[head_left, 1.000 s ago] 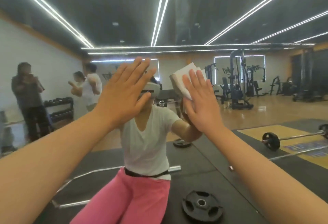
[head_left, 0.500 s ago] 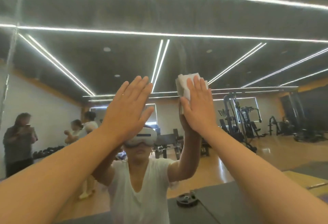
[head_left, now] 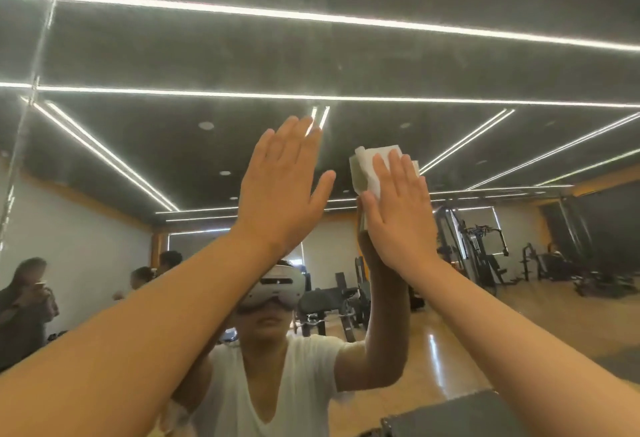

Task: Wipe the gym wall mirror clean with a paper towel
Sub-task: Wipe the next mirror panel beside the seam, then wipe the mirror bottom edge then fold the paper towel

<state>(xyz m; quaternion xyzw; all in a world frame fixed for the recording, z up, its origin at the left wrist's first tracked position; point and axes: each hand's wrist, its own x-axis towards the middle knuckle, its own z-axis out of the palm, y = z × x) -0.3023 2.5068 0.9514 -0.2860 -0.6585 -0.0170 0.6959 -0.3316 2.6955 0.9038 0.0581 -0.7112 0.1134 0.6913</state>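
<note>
The gym wall mirror (head_left: 346, 38) fills the view, hazy across its upper part. The left hand (head_left: 277, 187), fingers straight, seems to rest flat on the glass; the right hand (head_left: 398, 215), also flat, presses the folded paper towel (head_left: 372, 166) against it. Wiping looks under way, and the next stroke likely needs firm pressure up into the haze.

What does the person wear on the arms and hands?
Nothing: the left hand and right hand have no gloves, rings or watch, and the forearms are bare. The mirror reflects a white short-sleeved T-shirt.
</note>
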